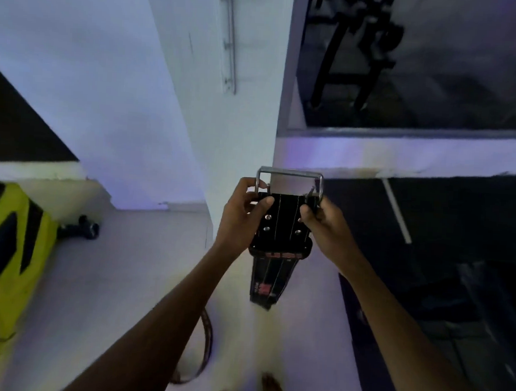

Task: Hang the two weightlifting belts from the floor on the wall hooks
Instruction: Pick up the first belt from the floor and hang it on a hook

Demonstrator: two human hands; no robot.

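**Buckle presented upward for the hook**

While both hands grip the black belt (280, 227) just below its buckle (290, 182), left hand (243, 217) and right hand (320, 220) closed on its edges, the metal frame stays clear, likely to catch the wall hook rail (230, 42) overhead. Another belt (203, 355) lies on the floor (109, 277).

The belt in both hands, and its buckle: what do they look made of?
Black belt: probably leather or stiff synthetic, matte, with stitched lines and shiny rivets. Buckle: bare metal, likely steel, going by its silvery sheen. Left hand and right hand grip it.
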